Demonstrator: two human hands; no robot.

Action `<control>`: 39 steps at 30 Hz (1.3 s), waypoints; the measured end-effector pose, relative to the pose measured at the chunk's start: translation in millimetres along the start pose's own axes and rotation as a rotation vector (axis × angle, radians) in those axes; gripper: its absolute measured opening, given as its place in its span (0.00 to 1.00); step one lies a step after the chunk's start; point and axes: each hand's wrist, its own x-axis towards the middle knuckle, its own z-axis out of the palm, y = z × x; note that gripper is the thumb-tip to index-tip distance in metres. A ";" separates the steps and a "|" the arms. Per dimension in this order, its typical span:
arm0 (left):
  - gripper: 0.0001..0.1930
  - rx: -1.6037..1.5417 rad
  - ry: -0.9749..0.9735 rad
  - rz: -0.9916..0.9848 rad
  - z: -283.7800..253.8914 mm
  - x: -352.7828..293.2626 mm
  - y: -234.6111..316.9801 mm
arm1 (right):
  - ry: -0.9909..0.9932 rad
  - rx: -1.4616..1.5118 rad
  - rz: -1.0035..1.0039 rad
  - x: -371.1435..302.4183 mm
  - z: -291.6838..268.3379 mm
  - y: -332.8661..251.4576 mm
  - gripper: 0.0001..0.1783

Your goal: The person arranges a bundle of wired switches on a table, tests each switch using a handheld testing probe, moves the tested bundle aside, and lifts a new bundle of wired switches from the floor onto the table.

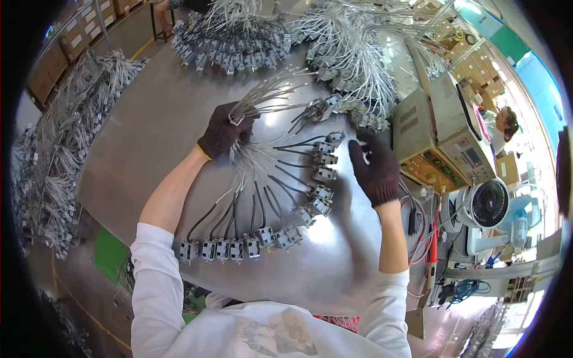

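Observation:
My left hand (pixel 230 128), in a dark knitted glove, is closed round a bundle of silvery wires (pixel 248 152) over the metal table. Loose wire ends (pixel 271 95) stick out above the fist. Below it the wires fan out into black sleeved leads, each ending in a small grey metal-and-plastic part (pixel 251 246); several lie in an arc across the table. My right hand (pixel 376 167), gloved alike, hovers right of the arc with thumb and fingers apart and nothing seen between them. A separate cluster of the same parts (pixel 322 108) lies just beyond the arc.
Large heaps of similar wired parts (pixel 239 51) cover the table's far side, with more piled at the left (pixel 59 155). At right stand electronic test boxes (pixel 418 134), a small black fan (pixel 488 203) and red cables (pixel 434 244). A person (pixel 501 125) is beyond them.

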 end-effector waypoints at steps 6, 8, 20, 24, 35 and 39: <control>0.10 -0.003 0.001 -0.044 8.9 -4.5 21.1 | 0.034 0.162 -0.235 26.3 33.5 23.6 0.32; 0.06 -0.007 -0.006 -0.057 7.3 -6.8 25.4 | -0.101 0.147 -0.157 25.9 20.3 15.1 0.31; 0.09 -0.013 -0.016 -0.055 3.2 -3.5 29.8 | 0.007 -0.289 -0.148 47.5 -30.3 -30.7 0.29; 0.08 -0.027 -0.031 -0.028 4.3 -7.1 35.2 | 0.018 -0.348 -0.336 52.2 -12.9 -7.5 0.36; 0.03 0.024 -0.045 0.040 -6.9 -19.8 35.4 | -0.169 0.023 -0.355 24.5 -13.6 -9.0 0.28; 0.03 -0.015 -0.036 0.012 -9.2 -24.5 32.2 | -0.251 0.169 -0.210 14.3 -10.3 -13.0 0.20</control>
